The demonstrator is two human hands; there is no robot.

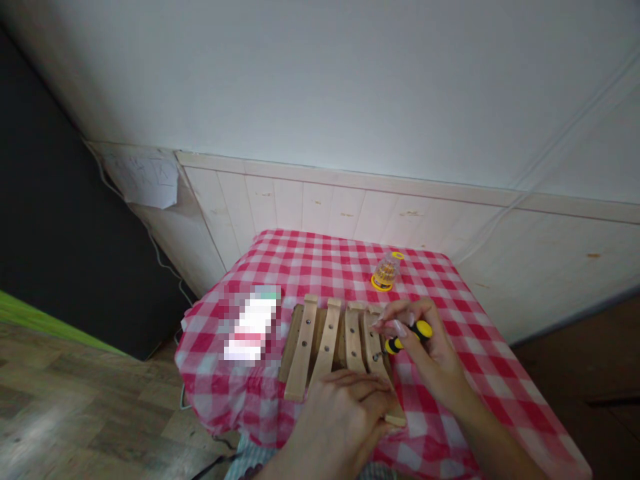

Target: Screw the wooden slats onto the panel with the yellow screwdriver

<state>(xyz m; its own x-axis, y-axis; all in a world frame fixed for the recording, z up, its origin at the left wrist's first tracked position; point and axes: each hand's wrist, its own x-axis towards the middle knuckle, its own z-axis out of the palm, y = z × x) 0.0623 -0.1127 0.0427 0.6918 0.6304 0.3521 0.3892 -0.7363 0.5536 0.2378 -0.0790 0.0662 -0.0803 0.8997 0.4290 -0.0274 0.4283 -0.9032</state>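
Pale wooden slats point(303, 347) lie side by side across darker wooden boards point(286, 362), with dark screw heads along them. My left hand point(345, 413) lies over the near ends of the right-hand slats, fingers bent around the rightmost slat point(395, 420); its thumb is mostly hidden. In my right hand point(430, 360) is a yellow-and-black screwdriver point(424, 330), tilted, its tip at a screw point(377, 357) in the rightmost slat. The fingers of that hand are closed around the handle, with the index finger reaching toward the slat.
A clear, yellow-trimmed case of screwdriver bits point(386, 273) stands behind the slats. To the left lies a blurred-out phone-like object point(254, 327). A red-and-white checked cloth point(320, 257) covers the table, which stands near a white panelled wall point(330, 210).
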